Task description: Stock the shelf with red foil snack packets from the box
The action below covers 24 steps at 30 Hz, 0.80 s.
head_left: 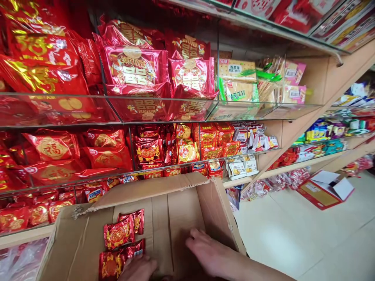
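An open cardboard box (pixel 205 203) stands in front of me below the shop shelves. Several red and gold snack packets (pixel 118 233) lie at its left side. My right hand (pixel 206 253) rests palm down on the box floor, fingers together and stretched flat, with nothing in it. My left hand (pixel 139 268) shows only in part at the bottom edge, right beside the lowest red packet (pixel 110 265); its fingers are curled under and mostly out of sight.
Glass-fronted shelves (pixel 164 111) hold red packets, red biscuit bags and green cracker packs (pixel 237 82). More shelves run along the right. A red and white carton (pixel 325 189) lies open on the pale tiled floor (pixel 293 234).
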Motion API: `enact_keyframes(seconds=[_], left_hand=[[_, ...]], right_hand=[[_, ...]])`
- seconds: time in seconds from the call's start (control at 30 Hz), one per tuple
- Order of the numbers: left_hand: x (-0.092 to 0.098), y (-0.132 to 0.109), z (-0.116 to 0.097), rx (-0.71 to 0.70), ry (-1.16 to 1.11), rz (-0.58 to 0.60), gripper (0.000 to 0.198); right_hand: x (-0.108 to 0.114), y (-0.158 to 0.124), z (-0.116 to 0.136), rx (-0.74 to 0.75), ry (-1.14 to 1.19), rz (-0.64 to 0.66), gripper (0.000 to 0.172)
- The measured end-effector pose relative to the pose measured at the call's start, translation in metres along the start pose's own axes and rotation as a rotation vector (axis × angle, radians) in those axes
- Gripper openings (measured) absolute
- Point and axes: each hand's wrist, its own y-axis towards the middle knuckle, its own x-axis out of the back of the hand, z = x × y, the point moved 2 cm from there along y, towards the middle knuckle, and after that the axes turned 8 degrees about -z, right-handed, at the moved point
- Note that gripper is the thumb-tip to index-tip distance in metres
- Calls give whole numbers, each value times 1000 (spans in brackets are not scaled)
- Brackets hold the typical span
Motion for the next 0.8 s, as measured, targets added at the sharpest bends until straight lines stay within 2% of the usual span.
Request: enact_keyframes(seconds=[0.07, 0.13, 0.2, 0.27, 0.37, 0.43, 0.5, 0.57, 0.63, 0.73, 0.8], left_hand=[[8, 3, -11, -32, -225, -63, 40], [19, 7, -26, -35, -616, -163, 44], [30, 10, -41, -1, -887, -280, 41], [38, 12, -52, 13, -977, -458, 36], [42, 13, -60, 6, -879, -669, 34], [43, 13, -59, -6, -720, -772, 33], [43, 13, -58, -41, -520, -868, 30], [45, 12, -57, -136, -312, -961, 27], [46, 10, -55, -248, -142, -1051, 25], [45, 5, -48, -360, -74, -1112, 22], [41, 2, -41, -407, -140, -1062, 18]], right_hand=[[15, 5, 5, 0, 232, -155, 39], [31, 11, 12, -81, 540, -333, 39], [40, 18, 20, -176, 892, -457, 43], [43, 25, 29, -251, 1196, -555, 41], [35, 33, 36, -353, 1425, -670, 26], [27, 37, 36, -373, 1370, -722, 32], [23, 38, 34, -348, 1120, -809, 36], [22, 38, 34, -298, 824, -902, 36], [22, 38, 34, -249, 635, -941, 34], [23, 34, 35, -196, 526, -950, 34], [25, 31, 35, -154, 467, -939, 34]])
